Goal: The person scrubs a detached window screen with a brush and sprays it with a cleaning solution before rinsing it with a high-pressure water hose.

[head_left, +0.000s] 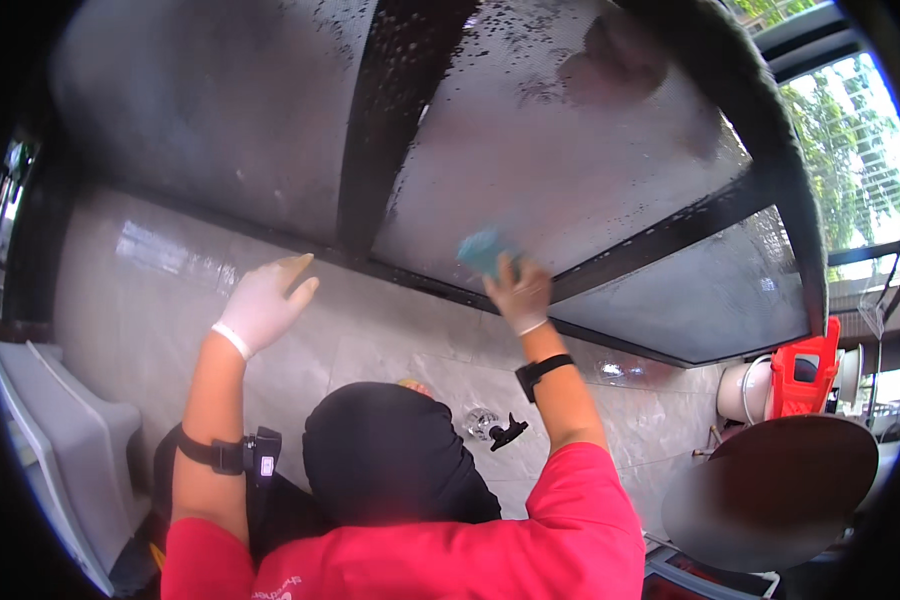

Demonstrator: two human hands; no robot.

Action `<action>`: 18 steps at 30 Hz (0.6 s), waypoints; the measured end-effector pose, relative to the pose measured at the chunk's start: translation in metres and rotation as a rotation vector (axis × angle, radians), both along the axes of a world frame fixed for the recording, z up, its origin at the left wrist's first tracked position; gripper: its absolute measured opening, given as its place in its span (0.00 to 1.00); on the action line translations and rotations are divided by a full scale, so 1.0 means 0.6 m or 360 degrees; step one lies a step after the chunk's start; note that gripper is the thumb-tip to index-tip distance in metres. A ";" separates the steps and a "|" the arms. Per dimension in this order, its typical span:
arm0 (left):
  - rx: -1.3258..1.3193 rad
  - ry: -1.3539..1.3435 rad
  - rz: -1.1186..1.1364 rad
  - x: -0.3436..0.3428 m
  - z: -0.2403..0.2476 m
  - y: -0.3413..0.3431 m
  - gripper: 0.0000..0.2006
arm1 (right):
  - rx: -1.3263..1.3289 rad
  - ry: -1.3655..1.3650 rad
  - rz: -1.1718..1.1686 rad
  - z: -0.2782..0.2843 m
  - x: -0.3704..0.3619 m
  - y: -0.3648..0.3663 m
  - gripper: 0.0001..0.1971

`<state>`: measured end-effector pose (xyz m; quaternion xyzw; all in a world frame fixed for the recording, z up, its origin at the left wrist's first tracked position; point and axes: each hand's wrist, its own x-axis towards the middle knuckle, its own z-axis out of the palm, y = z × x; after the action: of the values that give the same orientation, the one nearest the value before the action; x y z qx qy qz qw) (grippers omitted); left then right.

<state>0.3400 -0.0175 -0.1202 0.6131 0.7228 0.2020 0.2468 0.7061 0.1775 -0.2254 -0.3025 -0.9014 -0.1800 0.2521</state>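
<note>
Right now the right hand (519, 296), gloved, pinches a small teal sponge (482, 250) and presses it against the window pane (570, 160), just above the dark lower frame bar (410, 275) at the centre of the frame. A good pass, I judge, keeps the sponge flat and works in overlapping strokes along the bar, where suds gather. The left hand (262, 304), also gloved, sits left of centre with fingers spread and holding nothing; it seems to brace near the sill, though contact is unclear. Wet and speckled with droplets and foam, the glass looks hazy grey, divided by a dark upright bar (380, 120) in the upper middle. Below lies a pale tiled wall (150, 290).
</note>
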 end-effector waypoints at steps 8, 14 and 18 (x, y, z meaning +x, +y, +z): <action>-0.0037 0.0013 -0.0009 0.013 -0.006 -0.008 0.22 | 0.0352 0.0124 -0.0270 0.221 0.049 0.002 0.36; -0.0177 0.0022 -0.0062 0.030 -0.013 -0.009 0.22 | 0.0865 0.0861 -0.0429 0.387 0.030 0.074 0.44; -0.0157 -0.0014 -0.0050 0.041 0.003 0.013 0.21 | 0.0186 0.0104 -0.0378 0.066 0.072 -0.016 0.34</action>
<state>0.3648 -0.0097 -0.1186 0.6106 0.7210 0.1651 0.2830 0.7491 0.1676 -0.1858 -0.3977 -0.8385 -0.2508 0.2755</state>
